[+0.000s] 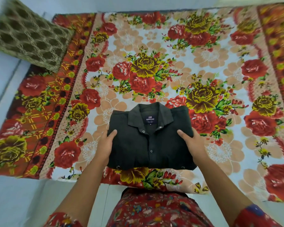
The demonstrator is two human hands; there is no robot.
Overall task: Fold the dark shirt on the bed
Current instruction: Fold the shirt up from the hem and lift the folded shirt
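Folded dark shirt (152, 141) held at the near edge of the bed (220, 79).
Left hand (105, 145) and right hand (193, 145) clamp its left and right sides, thumbs on top, collar facing far.

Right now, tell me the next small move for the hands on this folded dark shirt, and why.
Probably set the folded dark button-up shirt down flat on the floral bedsheet and let go. It already looks like a neat rectangle, collar up, with the left hand and right hand gripping its two sides, so no fold seems left.
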